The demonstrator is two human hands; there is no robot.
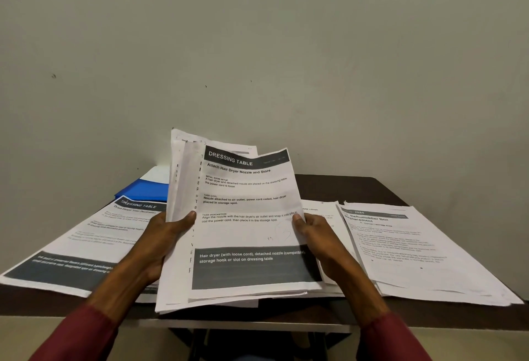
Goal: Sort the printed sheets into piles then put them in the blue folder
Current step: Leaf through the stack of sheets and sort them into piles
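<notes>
I hold a stack of printed sheets (pixel 243 226) upright over the table, its top page headed "DRESSING TABLE". My left hand (pixel 160 243) grips the stack's left edge, thumb on the front. My right hand (pixel 317 243) grips the right edge of the top sheet, thumb on its face. A pile with a "DRESSING TABLE" sheet (pixel 86 243) lies on the table at the left. Another pile topped by a "Dehumidifier Box Replacement" sheet (pixel 415 252) lies at the right. The blue folder (pixel 146 190) lies at the back left, partly hidden by the held stack.
The dark table (pixel 357 189) stands against a plain wall. More sheets (pixel 320 212) lie under the held stack in the middle. The left and right piles overhang the table's edges. A white sheet (pixel 159 174) rests on the folder.
</notes>
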